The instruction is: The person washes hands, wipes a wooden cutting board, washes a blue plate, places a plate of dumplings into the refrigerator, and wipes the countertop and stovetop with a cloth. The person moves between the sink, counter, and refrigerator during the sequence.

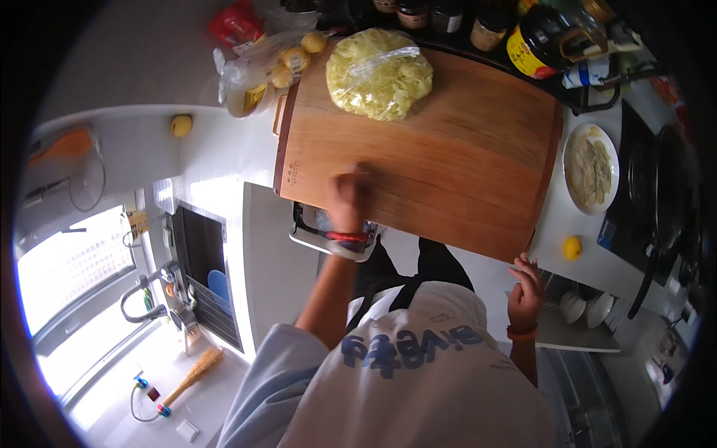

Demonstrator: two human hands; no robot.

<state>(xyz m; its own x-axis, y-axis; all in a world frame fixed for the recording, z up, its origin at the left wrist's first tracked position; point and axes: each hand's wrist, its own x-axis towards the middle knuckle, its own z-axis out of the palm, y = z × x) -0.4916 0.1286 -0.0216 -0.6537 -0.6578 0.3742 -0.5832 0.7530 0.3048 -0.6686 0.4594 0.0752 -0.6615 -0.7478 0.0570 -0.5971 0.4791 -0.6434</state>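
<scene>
Over the front left part of a large wooden cutting board (437,151) is my left hand (354,193), blurred by motion. Its fingers are indistinct, and whether it holds anything cannot be made out. My right hand (525,291) is at the board's front right corner, empty, with loosely bent fingers apart and the tips near or against the edge. At the back of the board lies a knotted clear plastic bag (381,78) filled with pale yellow strips of food.
Right of the board are an oval plate (567,168) of pale sliced food, a yellow fruit (572,247) and a black pan (666,190). Bagged round yellow produce (295,58) and a tub (241,103) stand left. Jars (489,33) line the back. A bin (305,235) sits below the front edge.
</scene>
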